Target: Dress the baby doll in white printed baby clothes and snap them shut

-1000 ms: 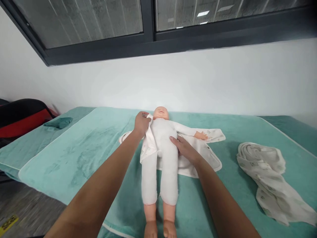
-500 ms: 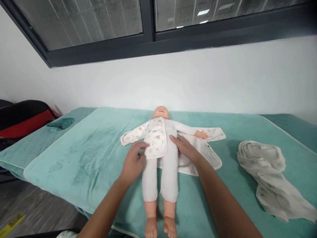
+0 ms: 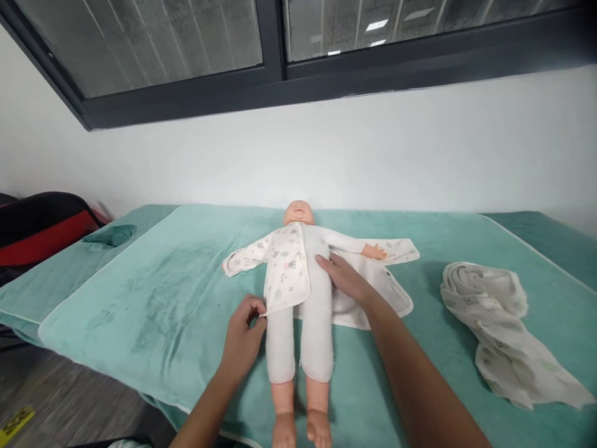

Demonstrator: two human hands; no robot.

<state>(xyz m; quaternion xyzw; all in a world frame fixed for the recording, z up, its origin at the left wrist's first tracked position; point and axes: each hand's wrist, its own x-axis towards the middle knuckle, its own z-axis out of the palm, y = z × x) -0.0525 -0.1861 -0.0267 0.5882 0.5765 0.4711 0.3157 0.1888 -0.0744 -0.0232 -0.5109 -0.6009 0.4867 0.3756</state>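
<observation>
A baby doll [image 3: 317, 323] lies on its back, head toward the wall. Its arm on the left side is inside a sleeve of a white printed baby shirt [image 3: 285, 267], and that front panel covers half its chest. The other half of the shirt is spread under the doll, its sleeve lying beneath the bare-handed arm on the right. My left hand [image 3: 245, 333] pinches the lower outer corner of the shirt's front panel. With fingers partly hidden behind the doll's side, my right hand [image 3: 342, 274] rests against its torso, thumb on top.
The doll lies on a teal cover [image 3: 186, 280] over a bed-like surface. To the right is a crumpled pair of white printed baby clothes or cloth [image 3: 504, 336]. A black and red object [image 3: 41, 230] stands at far left. A dark-framed window [image 3: 275, 68] is above.
My left hand has moved down and toward me, closing on the shirt's lower corner and drawing the front panel straighter. The right hand stays at the doll's side.
</observation>
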